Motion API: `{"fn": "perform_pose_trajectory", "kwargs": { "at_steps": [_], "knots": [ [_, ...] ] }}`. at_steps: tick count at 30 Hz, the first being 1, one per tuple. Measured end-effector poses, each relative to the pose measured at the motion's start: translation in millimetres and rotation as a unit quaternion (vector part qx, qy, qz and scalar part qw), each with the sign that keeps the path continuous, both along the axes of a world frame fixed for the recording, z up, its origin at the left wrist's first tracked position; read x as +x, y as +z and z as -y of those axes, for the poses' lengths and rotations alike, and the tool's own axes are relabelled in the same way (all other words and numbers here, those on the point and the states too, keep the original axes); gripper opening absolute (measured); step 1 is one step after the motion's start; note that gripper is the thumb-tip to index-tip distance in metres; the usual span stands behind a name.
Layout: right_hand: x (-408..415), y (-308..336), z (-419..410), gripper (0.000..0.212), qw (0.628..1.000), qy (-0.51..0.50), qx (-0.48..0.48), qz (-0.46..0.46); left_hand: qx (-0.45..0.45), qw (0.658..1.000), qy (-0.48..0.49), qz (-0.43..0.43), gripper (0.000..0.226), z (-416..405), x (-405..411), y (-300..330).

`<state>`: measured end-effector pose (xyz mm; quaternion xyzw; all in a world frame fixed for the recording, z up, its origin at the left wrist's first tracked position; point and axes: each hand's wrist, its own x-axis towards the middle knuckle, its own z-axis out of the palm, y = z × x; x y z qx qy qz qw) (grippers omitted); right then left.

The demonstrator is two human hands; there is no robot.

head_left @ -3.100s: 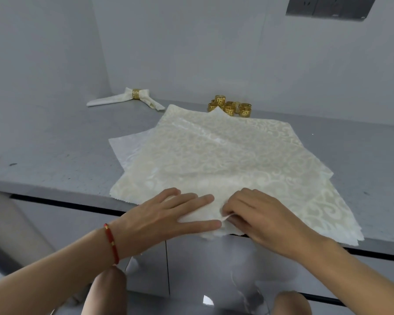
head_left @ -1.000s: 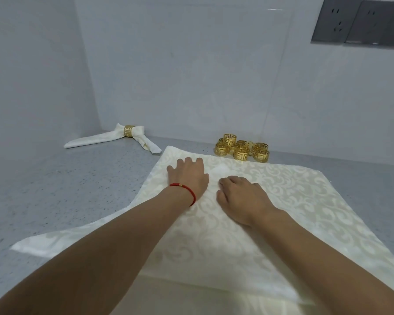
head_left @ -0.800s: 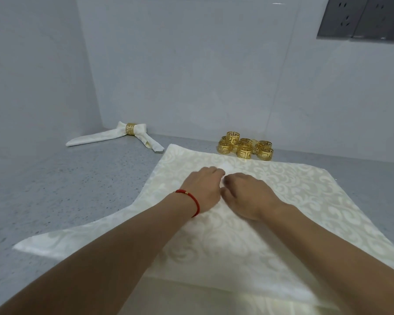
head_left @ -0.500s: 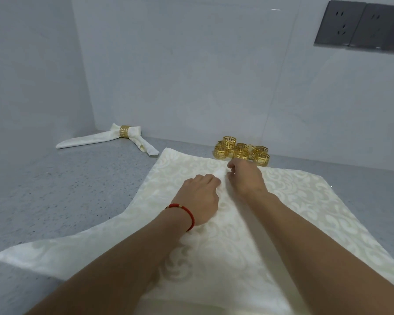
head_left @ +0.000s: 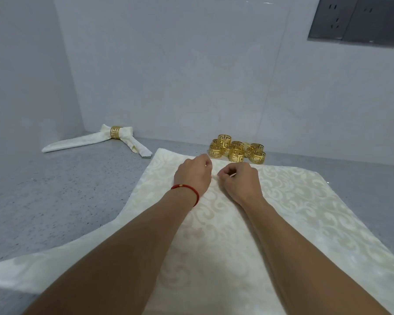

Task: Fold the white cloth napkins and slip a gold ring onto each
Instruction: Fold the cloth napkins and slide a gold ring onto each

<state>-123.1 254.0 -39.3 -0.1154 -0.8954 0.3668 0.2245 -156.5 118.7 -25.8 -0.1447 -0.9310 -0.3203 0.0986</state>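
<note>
Currently only the head view was available, so everything below was taken from it.

Change: the near corner of the top napkin (head_left: 282, 223), pinched at the desk (head_left: 66, 201) edge about three seconds earlier, had been carried across to the far corner. Half a second earlier the right hand was stretched toward the loose gold rings while the left lay beside it; now both hands were drawn together over the far corner.

Left hand (head_left: 192, 176): fingers curled down onto the cloth near the far edge, apparently pinching it; the contact itself was hidden behind the knuckles. A red bracelet (head_left: 187, 189) was seen on that wrist.

Right hand (head_left: 240, 180): fingers curled, thumb and forefinger closed together just above the cloth at the fold line. A pinch on the napkin was judged likely, but it could not be confirmed.

Meaning for the task: the first diagonal fold was judged to be laid and being aligned at the corner; further folds or gathering were still needed, and no ring was fitted to this napkin yet. More cloth was seen sticking out below at lower left, so more napkins were judged to be pending.

Finished napkin (head_left: 96, 139), with its ring on, was lying at far left by the wall. Loose gold rings (head_left: 237, 150) were clustered just beyond the far edge of the cloth.

Writing: none readable. No brand or label was found on cloth or rings; the wall sockets (head_left: 359, 21) carried no legible marking.
</note>
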Motion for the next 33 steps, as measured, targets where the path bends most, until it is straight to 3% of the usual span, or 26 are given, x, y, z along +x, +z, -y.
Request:
{"fn": "perform_pose_trajectory", "kwargs": {
  "at_steps": [4, 11, 14, 19, 22, 25, 28, 30, 33],
  "knots": [
    [-4, 0, -1, 0.024, 1.000, -0.008, 0.003, 0.013, -0.006, 0.999, 0.012, -0.045, 0.021, -4, -2, 1],
    [-6, -2, -11, 0.008, 0.999, 0.041, 0.021, 0.030, -0.071, 0.995, -0.018, -0.066, 0.019, -6, -7, -10],
    [-7, 0, -17, 0.015, 0.996, 0.067, 0.038, 0.040, -0.075, 0.994, -0.030, -0.074, 0.016, -8, -4, -6],
    [-5, 7, -11, 0.019, 0.982, 0.081, 0.163, 0.049, -0.155, 0.980, -0.043, -0.116, 0.008, -7, 1, 1],
    [0, 10, -5, 0.019, 0.965, 0.051, 0.254, 0.044, -0.208, 0.967, -0.031, -0.140, 0.019, -5, 7, 6],
    [8, 15, -5, 0.019, 0.954, 0.051, 0.287, 0.066, -0.255, 0.953, -0.045, -0.156, 0.030, -7, 12, 13],
    [12, 26, -5, 0.019, 0.933, 0.093, 0.324, 0.124, -0.285, 0.949, -0.059, -0.121, 0.036, -6, 21, 23],
    [15, 31, -8, 0.019, 0.934, 0.116, 0.306, 0.144, -0.294, 0.949, -0.068, -0.093, 0.031, -6, 24, 27],
    [24, 22, -14, 0.024, 0.960, 0.100, 0.240, 0.099, -0.261, 0.960, -0.057, -0.089, 0.025, -2, 28, 26]
  ]
}}
